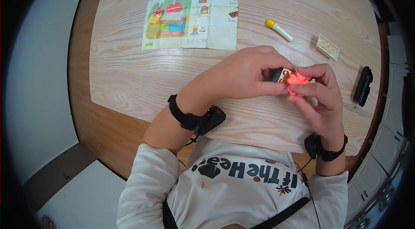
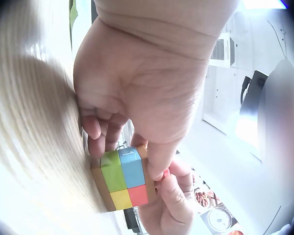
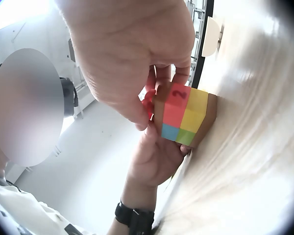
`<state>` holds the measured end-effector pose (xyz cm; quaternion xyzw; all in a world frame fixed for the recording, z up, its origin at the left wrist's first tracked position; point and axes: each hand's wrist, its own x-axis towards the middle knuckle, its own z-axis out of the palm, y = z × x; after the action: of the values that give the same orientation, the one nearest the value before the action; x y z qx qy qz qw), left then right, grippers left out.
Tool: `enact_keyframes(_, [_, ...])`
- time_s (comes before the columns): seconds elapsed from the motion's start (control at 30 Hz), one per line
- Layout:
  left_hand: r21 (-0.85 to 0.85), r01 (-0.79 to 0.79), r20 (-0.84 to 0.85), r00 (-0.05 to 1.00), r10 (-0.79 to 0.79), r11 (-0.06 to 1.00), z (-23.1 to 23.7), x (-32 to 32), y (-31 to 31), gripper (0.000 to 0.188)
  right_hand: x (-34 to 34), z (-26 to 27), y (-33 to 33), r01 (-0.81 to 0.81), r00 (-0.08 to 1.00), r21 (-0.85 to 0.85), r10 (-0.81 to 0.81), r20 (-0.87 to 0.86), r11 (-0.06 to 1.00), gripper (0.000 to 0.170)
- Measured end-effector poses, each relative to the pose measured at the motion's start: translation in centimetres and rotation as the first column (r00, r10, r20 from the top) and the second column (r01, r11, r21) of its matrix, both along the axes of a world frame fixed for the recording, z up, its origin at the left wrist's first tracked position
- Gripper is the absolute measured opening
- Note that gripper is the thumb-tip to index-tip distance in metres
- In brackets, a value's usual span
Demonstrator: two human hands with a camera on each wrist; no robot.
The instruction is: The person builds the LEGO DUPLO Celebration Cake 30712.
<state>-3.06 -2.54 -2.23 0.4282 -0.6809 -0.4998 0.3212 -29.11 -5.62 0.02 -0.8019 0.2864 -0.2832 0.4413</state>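
A small block stack (image 2: 123, 177) with brown ends and green, blue, yellow and red squares between them is gripped by the left hand (image 1: 248, 73), thumb on one side and fingers on the other. On its studded brown end, in the head view, sits a coral-red bow-like piece (image 1: 297, 83), partly covered by fingers. The right hand (image 1: 322, 95) pinches this piece between thumb and fingers. A number 2 shows on a red square of the stack (image 3: 179, 115) in the right wrist view. Whether the red piece is fully seated cannot be told.
An unfolded picture sheet (image 1: 192, 12) lies at the back left of the wooden table (image 1: 116, 56). Behind the hands are a white stick with a yellow top (image 1: 280, 30) and a cream studded brick (image 1: 327, 47). A black object (image 1: 363, 86) lies near the right edge.
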Motion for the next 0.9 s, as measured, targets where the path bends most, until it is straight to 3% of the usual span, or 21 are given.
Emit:
enact_keyframes(0.23, [-0.056, 0.010, -0.037, 0.999, -0.012, 0.998, -0.6, 0.2, 0.0, 0.049, -0.1, -0.5, -0.3, -0.019, 0.999, -0.024, 0.020, 0.029, 1.000, 0.031])
enact_keyframes(0.43, [-0.018, -0.041, 0.030, 0.999, 0.042, 0.999, 0.1, 0.1, 0.0, 0.053, -0.2, 0.2, -1.5, -0.013, 1.000, -0.228, 0.013, -0.002, 0.974, 0.034])
enact_keyframes(0.57, [-0.003, -0.023, 0.020, 1.000, 0.023, 1.000, 0.3, 0.3, 0.0, 0.052, -1.4, -0.1, -2.9, 0.252, 0.966, -0.202, -0.234, 0.112, 0.946, 0.036])
enact_keyframes(0.7, [0.003, -0.025, 0.049, 0.998, 0.025, 1.000, 0.4, 0.1, 0.0, 0.052, -2.2, -0.8, -4.5, 0.560, 0.811, -0.262, -0.585, -0.018, 0.786, 0.032])
enact_keyframes(0.8, [0.005, -0.024, 0.075, 0.997, 0.024, 1.000, 0.6, 0.2, 0.1, 0.052, -2.2, -1.4, -4.8, 0.556, 0.787, -0.224, -0.594, -0.168, 0.800, 0.034])
enact_keyframes(0.9, [0.005, -0.029, 0.075, 0.997, 0.028, 1.000, 0.6, 0.1, 0.1, 0.052, -2.5, -2.0, -5.0, 0.448, 0.798, -0.290, -0.525, -0.297, 0.846, 0.032])
